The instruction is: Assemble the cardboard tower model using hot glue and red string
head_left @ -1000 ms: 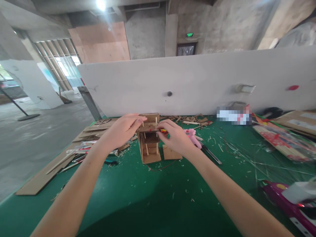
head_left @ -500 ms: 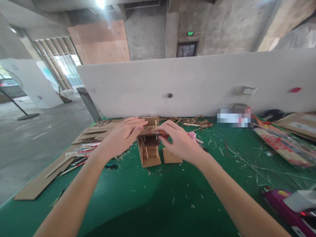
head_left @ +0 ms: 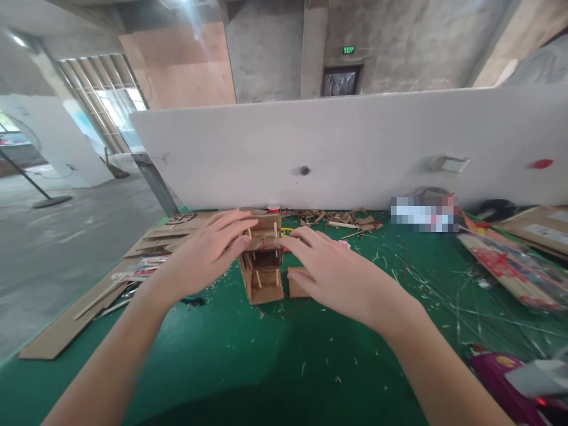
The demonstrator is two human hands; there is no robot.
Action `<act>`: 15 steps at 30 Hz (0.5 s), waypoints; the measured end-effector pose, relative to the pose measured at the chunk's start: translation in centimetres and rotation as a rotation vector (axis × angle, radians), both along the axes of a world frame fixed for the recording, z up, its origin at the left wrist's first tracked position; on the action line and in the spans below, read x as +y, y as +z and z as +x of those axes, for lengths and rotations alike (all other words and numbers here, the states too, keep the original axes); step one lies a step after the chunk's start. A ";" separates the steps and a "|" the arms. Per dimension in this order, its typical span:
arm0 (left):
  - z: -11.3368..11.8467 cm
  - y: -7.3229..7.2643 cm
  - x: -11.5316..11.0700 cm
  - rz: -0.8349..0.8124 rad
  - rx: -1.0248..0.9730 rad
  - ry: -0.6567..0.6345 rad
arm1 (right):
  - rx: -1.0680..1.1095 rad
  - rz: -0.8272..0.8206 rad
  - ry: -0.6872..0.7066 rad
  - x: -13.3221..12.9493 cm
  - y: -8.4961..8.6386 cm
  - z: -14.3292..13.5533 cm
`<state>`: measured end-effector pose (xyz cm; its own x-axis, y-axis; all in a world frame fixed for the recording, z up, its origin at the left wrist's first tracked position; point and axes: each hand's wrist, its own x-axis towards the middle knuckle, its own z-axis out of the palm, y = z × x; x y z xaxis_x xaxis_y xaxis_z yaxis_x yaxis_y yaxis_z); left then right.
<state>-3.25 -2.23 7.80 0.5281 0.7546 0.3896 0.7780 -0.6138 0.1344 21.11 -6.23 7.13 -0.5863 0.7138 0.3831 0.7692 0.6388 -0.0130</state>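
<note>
A small cardboard structure point(head_left: 266, 288) with stepped compartments and thin wooden sticks stands on the green table. My left hand point(head_left: 213, 251) is open, its fingertips at the upper left of the structure by a stick. On the other side, my right hand point(head_left: 322, 260) is open too, fingers spread and pointing at the structure's upper right edge; whether they touch it I cannot tell. Below the right fingers lies a loose cardboard piece point(head_left: 298, 284), partly covered by that hand. Something yellow and red shows just behind the right fingertips, mostly hidden.
Cardboard sheets point(head_left: 48, 337) and packaged tools point(head_left: 142, 267) lie on the left. Cardboard scraps point(head_left: 319, 218) and a red-rimmed roll point(head_left: 274, 208) sit along the back by the white panel point(head_left: 222, 154). At right are a stick pack point(head_left: 510, 269), clear thin rods and a purple device point(head_left: 501, 378).
My right hand has opened from its pinch at the structure's upper right and drawn slightly away, fingers now spread. My left hand stays at the upper left. The view has shifted a little.
</note>
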 end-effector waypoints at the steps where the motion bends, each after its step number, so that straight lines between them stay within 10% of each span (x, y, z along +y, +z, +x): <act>1: -0.1 0.2 0.0 0.014 0.032 0.006 | -0.034 -0.020 -0.020 -0.1 0.1 0.2; 15: -1.9 -0.2 1.8 -0.068 0.229 0.047 | -0.029 -0.230 -0.090 -0.1 1.6 1.2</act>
<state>-5.14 -0.47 7.63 0.5600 0.8011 0.2113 0.8207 -0.5714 -0.0086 22.32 -6.31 8.69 -0.5244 0.8303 0.1887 0.8252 0.5502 -0.1275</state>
